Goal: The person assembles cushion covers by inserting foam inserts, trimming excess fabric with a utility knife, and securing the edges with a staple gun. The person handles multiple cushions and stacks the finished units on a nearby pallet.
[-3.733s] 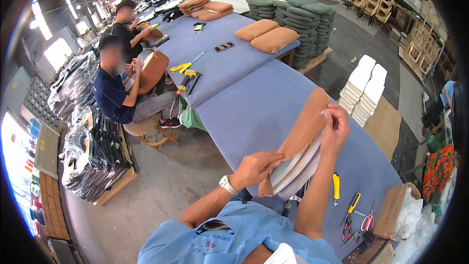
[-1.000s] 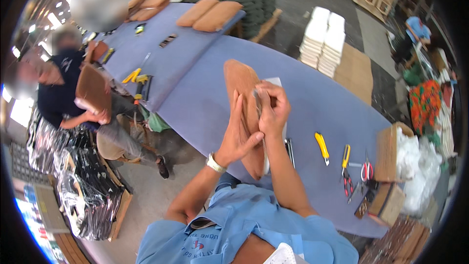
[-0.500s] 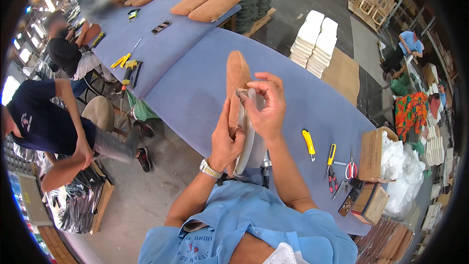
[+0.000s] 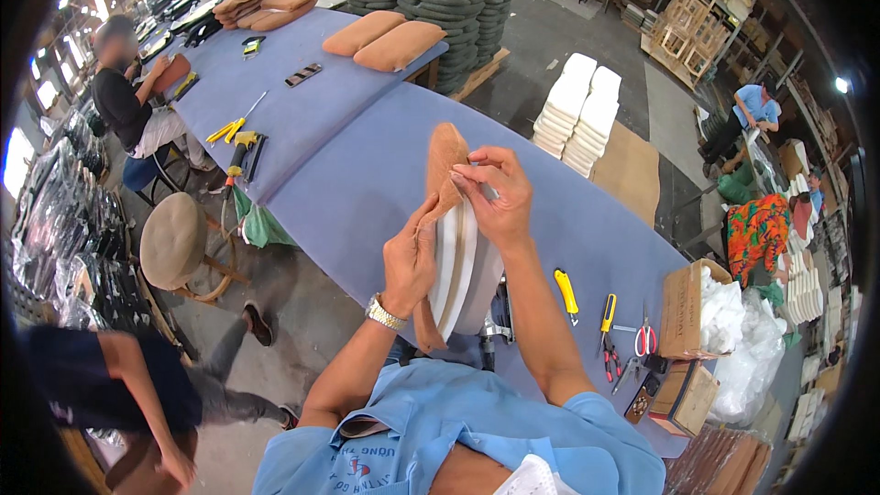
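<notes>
From the head view, the cushion (image 4: 456, 247) stands on edge over the near rim of the blue table (image 4: 367, 174), a white foam pad with a tan cover drawn part-way over it. The left hand (image 4: 410, 261) is closed on the cover along the pad's left face, thumb and fingers clamped on the fabric. The right hand (image 4: 495, 197) sits higher, its fingertips pinched together on the cover's upper edge near the top of the pad. A few seconds ago the cushion lay slanted farther out over the table with the hands wide apart at its two ends; half a second ago it was already upright and close to the body, and since then the grips have barely shifted, the right hand staying at the top seam. That suggests the cover is being worked tight at that end, with white foam still bare along the right side. To the right on the table lie a yellow knife (image 4: 566, 293), pliers (image 4: 607, 325) and scissors (image 4: 644, 341), beside cardboard boxes (image 4: 683, 312). Farther off are tan cushions (image 4: 385, 41), and at the left a stool (image 4: 179, 243) and two other people.
</notes>
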A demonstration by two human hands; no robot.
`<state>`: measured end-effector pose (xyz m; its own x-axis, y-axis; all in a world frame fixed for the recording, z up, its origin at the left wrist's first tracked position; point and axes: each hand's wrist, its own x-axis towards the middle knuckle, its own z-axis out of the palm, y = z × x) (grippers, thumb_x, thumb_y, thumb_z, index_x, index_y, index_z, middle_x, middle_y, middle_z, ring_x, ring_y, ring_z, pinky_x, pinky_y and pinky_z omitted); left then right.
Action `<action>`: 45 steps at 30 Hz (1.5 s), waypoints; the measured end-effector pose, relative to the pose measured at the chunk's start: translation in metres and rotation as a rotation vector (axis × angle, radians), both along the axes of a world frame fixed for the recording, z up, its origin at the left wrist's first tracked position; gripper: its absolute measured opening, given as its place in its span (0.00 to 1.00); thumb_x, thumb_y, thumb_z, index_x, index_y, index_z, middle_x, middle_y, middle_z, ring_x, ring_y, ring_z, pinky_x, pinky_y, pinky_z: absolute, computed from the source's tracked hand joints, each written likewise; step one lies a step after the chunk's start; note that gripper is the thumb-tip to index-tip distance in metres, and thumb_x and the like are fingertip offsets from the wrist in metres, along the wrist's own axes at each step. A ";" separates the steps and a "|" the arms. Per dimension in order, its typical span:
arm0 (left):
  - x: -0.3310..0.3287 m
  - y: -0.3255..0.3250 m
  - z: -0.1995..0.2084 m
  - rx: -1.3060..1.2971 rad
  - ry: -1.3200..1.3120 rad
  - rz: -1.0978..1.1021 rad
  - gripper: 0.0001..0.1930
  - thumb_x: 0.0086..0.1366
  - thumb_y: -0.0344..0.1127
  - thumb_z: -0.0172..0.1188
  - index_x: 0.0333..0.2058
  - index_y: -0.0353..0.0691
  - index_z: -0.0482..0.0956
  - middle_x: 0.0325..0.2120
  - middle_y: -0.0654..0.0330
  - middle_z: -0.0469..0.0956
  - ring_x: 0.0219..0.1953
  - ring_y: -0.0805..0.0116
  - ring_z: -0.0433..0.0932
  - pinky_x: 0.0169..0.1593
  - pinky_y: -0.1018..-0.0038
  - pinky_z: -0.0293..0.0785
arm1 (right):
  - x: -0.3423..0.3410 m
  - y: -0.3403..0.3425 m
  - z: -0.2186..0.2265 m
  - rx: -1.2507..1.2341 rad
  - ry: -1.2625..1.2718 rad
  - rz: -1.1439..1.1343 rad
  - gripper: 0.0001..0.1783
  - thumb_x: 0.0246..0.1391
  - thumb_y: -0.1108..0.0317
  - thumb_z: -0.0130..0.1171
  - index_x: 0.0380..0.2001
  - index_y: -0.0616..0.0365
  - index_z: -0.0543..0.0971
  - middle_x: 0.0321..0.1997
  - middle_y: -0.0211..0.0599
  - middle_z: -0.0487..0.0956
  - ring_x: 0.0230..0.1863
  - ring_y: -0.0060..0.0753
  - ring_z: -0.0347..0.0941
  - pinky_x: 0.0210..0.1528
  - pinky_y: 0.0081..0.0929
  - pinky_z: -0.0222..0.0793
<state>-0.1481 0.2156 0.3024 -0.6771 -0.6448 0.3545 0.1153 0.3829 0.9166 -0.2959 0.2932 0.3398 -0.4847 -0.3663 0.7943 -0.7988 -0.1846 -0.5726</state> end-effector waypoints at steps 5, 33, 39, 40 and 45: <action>-0.027 -0.031 0.020 -0.052 -0.005 -0.079 0.20 0.77 0.41 0.49 0.55 0.33 0.81 0.38 0.41 0.85 0.40 0.45 0.86 0.44 0.63 0.79 | -0.029 -0.016 0.005 -0.058 -0.070 -0.078 0.05 0.56 0.71 0.72 0.35 0.59 0.86 0.39 0.31 0.78 0.29 0.20 0.71 0.31 0.20 0.68; -0.259 -0.114 -0.125 0.452 -0.355 0.140 0.23 0.79 0.45 0.49 0.35 0.28 0.80 0.19 0.58 0.72 0.24 0.72 0.66 0.29 0.68 0.66 | -0.171 -0.148 -0.214 -0.046 -1.059 -0.278 0.10 0.65 0.66 0.64 0.30 0.60 0.80 0.31 0.34 0.83 0.35 0.30 0.80 0.49 0.39 0.75; -0.249 -0.103 -0.114 0.488 -0.332 0.083 0.18 0.79 0.39 0.51 0.40 0.29 0.82 0.21 0.62 0.75 0.26 0.75 0.67 0.34 0.72 0.66 | -0.170 -0.136 -0.197 -0.133 -0.821 -0.160 0.11 0.68 0.66 0.60 0.31 0.57 0.75 0.32 0.35 0.83 0.39 0.27 0.79 0.67 0.42 0.64; -0.246 -0.102 -0.116 0.466 -0.341 0.071 0.18 0.79 0.39 0.51 0.43 0.29 0.83 0.24 0.58 0.80 0.28 0.71 0.74 0.42 0.69 0.73 | -0.166 -0.133 -0.196 -0.158 -0.833 -0.140 0.11 0.68 0.66 0.60 0.30 0.57 0.74 0.32 0.35 0.83 0.40 0.27 0.79 0.69 0.42 0.62; -0.243 -0.090 -0.115 0.468 -0.171 0.026 0.18 0.79 0.38 0.49 0.46 0.29 0.84 0.44 0.49 0.86 0.55 0.55 0.82 0.68 0.57 0.67 | -0.151 -0.117 -0.200 -0.190 -0.836 -0.200 0.11 0.69 0.65 0.61 0.33 0.58 0.75 0.37 0.36 0.82 0.54 0.35 0.76 0.65 0.41 0.66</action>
